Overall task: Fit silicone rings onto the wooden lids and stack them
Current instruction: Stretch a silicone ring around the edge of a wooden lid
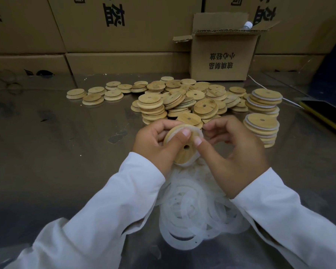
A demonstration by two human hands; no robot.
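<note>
Our left hand (153,140) and right hand (233,150) both grip one wooden lid (182,150); its silicone ring (199,133) could snap off if we pull hard.

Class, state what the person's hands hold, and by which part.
The left hand and right hand hold one round wooden lid by its rim, where a white silicone ring sits.

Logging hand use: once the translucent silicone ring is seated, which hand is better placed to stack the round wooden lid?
Probably right: the right hand sits nearer the stacks of ringed wooden lids on its side, while the left hand grips the round wooden lid farther away.
</note>
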